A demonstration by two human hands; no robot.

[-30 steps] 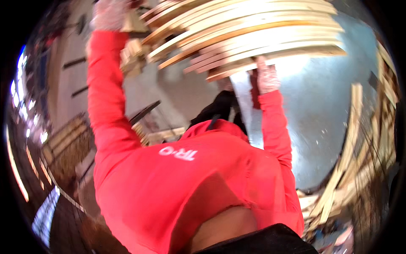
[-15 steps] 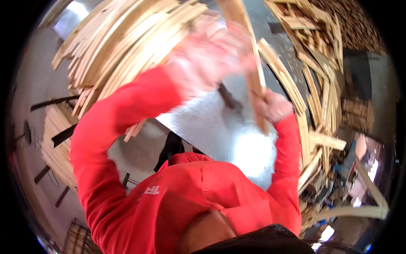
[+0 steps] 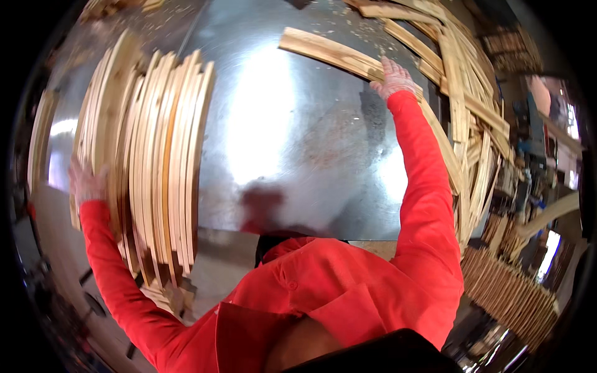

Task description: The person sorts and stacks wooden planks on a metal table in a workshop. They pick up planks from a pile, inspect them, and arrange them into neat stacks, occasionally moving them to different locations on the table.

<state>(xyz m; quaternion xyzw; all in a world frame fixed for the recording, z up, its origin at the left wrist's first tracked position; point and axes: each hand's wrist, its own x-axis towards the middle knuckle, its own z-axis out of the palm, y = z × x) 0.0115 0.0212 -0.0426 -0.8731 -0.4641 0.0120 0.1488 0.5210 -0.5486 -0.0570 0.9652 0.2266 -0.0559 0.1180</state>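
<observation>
At the far left, my left hand [image 3: 90, 184] lies against the outer boards of a row of wooden boards [image 3: 149, 161] standing on edge. Its fingers are spread, partly blurred, with the thumb apart from them. My right hand [image 3: 395, 77] is stretched out to the upper right. Its fingers lie extended over the end of a flat wooden board [image 3: 329, 52], the thumb apart along the board's near edge. That board rests slantwise on a shiny metal table [image 3: 323, 137]. Both arms are in red sleeves.
Beyond the table's right side lies a tangled heap of wooden strips [image 3: 460, 93]. A curved stack of boards [image 3: 440, 144] runs along the right edge. More stacked slats [image 3: 510, 292] stand at the lower right. Wood chips [image 3: 333, 25] are scattered at the table's far side.
The board that my right hand held raised now lies on the table. My left hand has swung from the middle to the row of boards at far left. The view has turned.
</observation>
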